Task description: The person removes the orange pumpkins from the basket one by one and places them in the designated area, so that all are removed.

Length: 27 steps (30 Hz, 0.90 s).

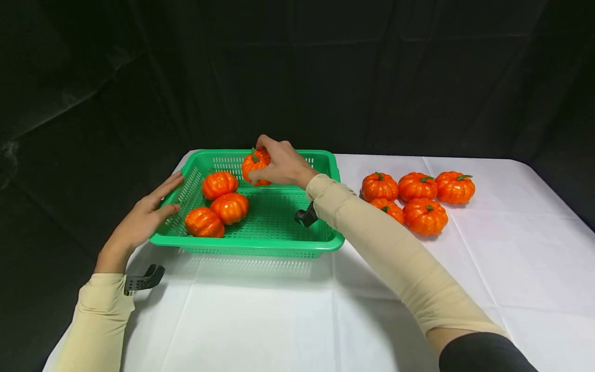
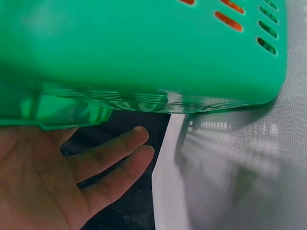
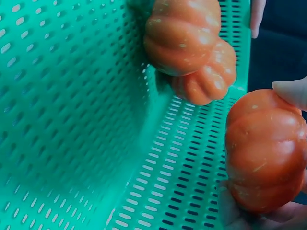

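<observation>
My right hand [image 1: 285,164] grips a small orange pumpkin [image 1: 253,165] with a green stem, over the far side of a green plastic basket [image 1: 260,243]. In the right wrist view, thumb and fingers reach round that pumpkin [image 3: 266,151] from both sides. Three more pumpkins [image 1: 231,207] lie together in the left part of the basket. At the basket's left end, my left hand [image 1: 144,219] rests against the rim with its fingers extended. The left wrist view shows the spread fingers of that hand [image 2: 72,177] below the basket's rim, beside its outer wall [image 2: 144,52].
Several pumpkins [image 1: 418,187] stand in a cluster on the white tablecloth [image 1: 525,248] right of the basket, one partly hidden by the right sleeve [image 1: 395,248]. A black cloth [image 1: 372,77] hangs behind the table. Each wrist carries a black strap mount [image 1: 145,279].
</observation>
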Motion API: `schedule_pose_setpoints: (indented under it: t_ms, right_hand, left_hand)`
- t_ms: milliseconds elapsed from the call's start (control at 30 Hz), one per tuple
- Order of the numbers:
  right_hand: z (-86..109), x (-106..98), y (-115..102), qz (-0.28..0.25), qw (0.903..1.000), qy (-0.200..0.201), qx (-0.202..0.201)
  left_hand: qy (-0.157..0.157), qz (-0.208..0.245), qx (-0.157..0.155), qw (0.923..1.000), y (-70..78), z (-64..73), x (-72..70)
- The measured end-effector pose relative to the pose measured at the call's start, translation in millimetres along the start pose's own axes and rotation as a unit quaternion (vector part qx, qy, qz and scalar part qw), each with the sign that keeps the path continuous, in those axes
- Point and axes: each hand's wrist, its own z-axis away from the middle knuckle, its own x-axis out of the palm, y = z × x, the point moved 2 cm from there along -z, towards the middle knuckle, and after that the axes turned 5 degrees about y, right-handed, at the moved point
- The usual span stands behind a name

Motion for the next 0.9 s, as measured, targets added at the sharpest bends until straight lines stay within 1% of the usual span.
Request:
schedule_pose_setpoints:
  t_ms: [300,400,633,733,900]
  right_hand:
    - [12.7,-8.4,-1.8,-0.022,0.9987,0.046,0.004]
    - [18.3,-12.1,-4.2,-0.032,0.9982,0.051,0.001]
    - [29.9,-20.5,-11.3,-0.052,0.9968,0.059,-0.01]
    - [34.0,-23.1,-15.1,-0.053,0.9968,0.06,-0.005]
    - [42.3,-32.3,-23.9,-0.057,0.9965,0.059,0.016]
  left_hand:
    - [-0.004,0.001,0.003,1.0,-1.1,0.3,2.8]
    - [-0.002,-0.002,0.006,1.0,-1.0,0.1,2.1]
    - [-0.001,-0.008,0.003,1.0,-3.3,0.4,0.6]
    - [0.001,-0.007,0.001,1.0,-4.1,0.6,0.9]
    - [0.0,-0.001,-0.002,1.0,-3.4,-0.3,2.7]
